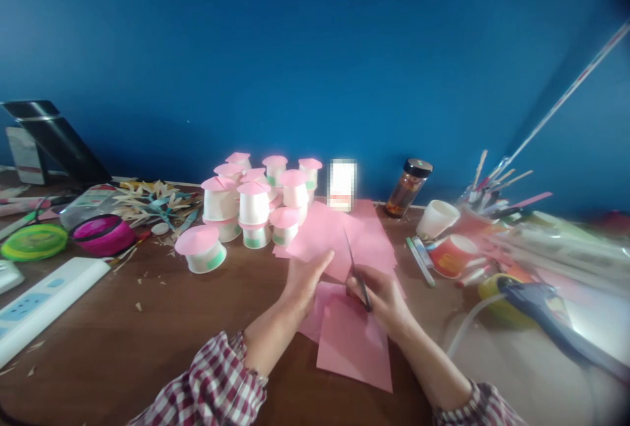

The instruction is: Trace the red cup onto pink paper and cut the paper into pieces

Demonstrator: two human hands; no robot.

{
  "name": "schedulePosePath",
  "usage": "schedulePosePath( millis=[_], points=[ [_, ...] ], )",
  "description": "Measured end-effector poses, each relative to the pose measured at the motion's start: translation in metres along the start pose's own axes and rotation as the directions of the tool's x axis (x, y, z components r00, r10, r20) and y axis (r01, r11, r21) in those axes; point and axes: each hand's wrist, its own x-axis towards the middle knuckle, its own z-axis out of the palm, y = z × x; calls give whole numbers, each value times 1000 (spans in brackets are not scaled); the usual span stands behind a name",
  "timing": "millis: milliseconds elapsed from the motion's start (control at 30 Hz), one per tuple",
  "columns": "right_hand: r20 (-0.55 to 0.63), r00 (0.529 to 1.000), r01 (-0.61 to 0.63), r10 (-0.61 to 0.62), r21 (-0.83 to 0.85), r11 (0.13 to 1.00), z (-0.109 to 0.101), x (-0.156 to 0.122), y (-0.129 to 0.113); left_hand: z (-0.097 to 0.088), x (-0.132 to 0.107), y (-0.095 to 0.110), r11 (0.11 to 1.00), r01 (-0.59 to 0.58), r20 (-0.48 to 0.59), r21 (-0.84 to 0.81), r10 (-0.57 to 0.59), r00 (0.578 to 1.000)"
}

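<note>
My left hand (308, 276) grips a sheet of pink paper (322, 234), its thumb on top near the lower left edge. Round the handles of a pair of scissors (350, 249) my right hand (381, 295) is closed. The blades point away from me and lie against the pink sheet in front of the hand. A squarish piece of pink paper (352, 354) rests on the table below both hands, partly over another pink piece (311, 324). More pink paper (377, 229) lies behind the held sheet. Left of it stand several white paper cups (254, 206) with pink cone tops.
At the left are a white power strip (54, 304), a pink round case (104, 235) and scattered wooden pieces (157, 199). A dark-lidded jar (408, 186) leans at the back. On the right sit a red cup (451, 255), a white cup (438, 219) and a glue gun (546, 321).
</note>
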Motion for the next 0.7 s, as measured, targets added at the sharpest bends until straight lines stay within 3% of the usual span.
schedulePosePath(
  millis=[700],
  points=[
    [18,1000,-8,8,23,1000,1,0,0,1,1,1,999,12,-4,30,-12,1000]
  ],
)
